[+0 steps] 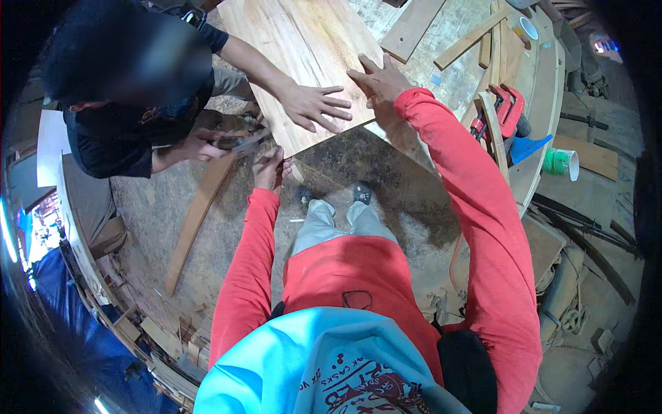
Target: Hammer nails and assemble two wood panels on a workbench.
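Note:
A wide, light-brown wooden board point(303, 52) lies in front of me, its near end sticking out toward me. My right hand point(380, 81) rests on the board's right edge with its fingers spread. At the near left corner, my left hand point(270, 170) is closed, its fingers curled against the board. A co-worker's hand point(314, 105) presses flat on top of the board, between my hands. The co-worker's other hand point(200, 145) holds a tool with a greyish blade point(245, 141) close to the board's left edge; its exact kind is unclear.
Wooden strips point(472, 40) lie on the worktable at the far right. A red clamp point(509, 110), a blue piece point(529, 148) and a green-and-white cup point(562, 163) are near its right edge. A long plank point(200, 221) lies on the floor at left; a blue tarp point(89, 331) hangs lower left.

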Demonstrator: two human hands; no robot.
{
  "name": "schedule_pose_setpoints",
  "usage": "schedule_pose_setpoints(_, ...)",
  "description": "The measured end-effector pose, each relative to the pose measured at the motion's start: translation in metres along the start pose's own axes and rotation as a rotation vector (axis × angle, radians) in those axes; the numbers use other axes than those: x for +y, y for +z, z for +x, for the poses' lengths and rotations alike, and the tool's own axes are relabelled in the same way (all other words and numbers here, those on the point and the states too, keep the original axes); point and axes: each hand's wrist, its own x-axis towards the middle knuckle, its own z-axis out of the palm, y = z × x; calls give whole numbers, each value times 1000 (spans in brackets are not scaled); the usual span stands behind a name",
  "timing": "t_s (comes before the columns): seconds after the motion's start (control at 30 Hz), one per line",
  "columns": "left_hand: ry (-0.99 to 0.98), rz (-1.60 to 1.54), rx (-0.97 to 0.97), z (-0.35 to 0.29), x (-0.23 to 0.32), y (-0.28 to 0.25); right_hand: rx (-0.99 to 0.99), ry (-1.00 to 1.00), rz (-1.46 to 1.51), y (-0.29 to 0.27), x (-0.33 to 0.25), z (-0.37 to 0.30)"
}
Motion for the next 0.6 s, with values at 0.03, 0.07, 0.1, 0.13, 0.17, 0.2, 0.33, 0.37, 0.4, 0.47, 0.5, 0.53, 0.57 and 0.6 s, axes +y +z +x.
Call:
schedule_pose_setpoints(0.03, 30, 14, 10, 6, -2, -10, 21, -58, -25, -1, -2, 5)
schedule_pose_setpoints(0.07, 56, 29, 14, 11, -3, -14, 21, -65, -30, -3, -4, 7)
schedule_pose_setpoints(0.1, 61, -10, 22, 19, -4, -17, 21, -54, -10, -4, -6, 8)
schedule_pose_setpoints(0.13, 64, -13, 21, 24, 0, -15, 23, -36, 12, -5, -7, 11)
schedule_pose_setpoints(0.17, 95, -16, 24, 28, 3, -13, 26, -38, 8, -8, -6, 14)
schedule_pose_setpoints(0.2, 126, -19, 28, 31, 6, -11, 10, -34, 7, -12, -4, 17)
schedule_pose_setpoints(0.33, 43, -95, -74, 42, 19, -10, 27, -50, -54, -18, -2, 24)
schedule_pose_setpoints(0.37, 72, -77, -107, 39, 19, -12, 25, -46, -57, -19, -1, 25)
schedule_pose_setpoints(0.4, 68, -79, -111, 38, 20, -10, 15, -47, -55, -20, -1, 27)
schedule_pose_setpoints(0.47, 53, -105, -51, 39, 20, -17, 5, -48, -50, -22, -6, 29)
schedule_pose_setpoints(0.5, 50, -103, -51, 38, 18, -22, 1, -54, -44, -23, -8, 30)
schedule_pose_setpoints(0.53, 168, -1, -109, 37, 18, -24, -1, -53, -40, -24, -8, 31)
schedule_pose_setpoints(0.57, 287, 101, -166, 36, 17, -24, -3, -45, -39, -24, -9, 31)
schedule_pose_setpoints(0.6, 284, 103, -173, 36, 17, -25, -5, -33, -57, -24, -9, 30)
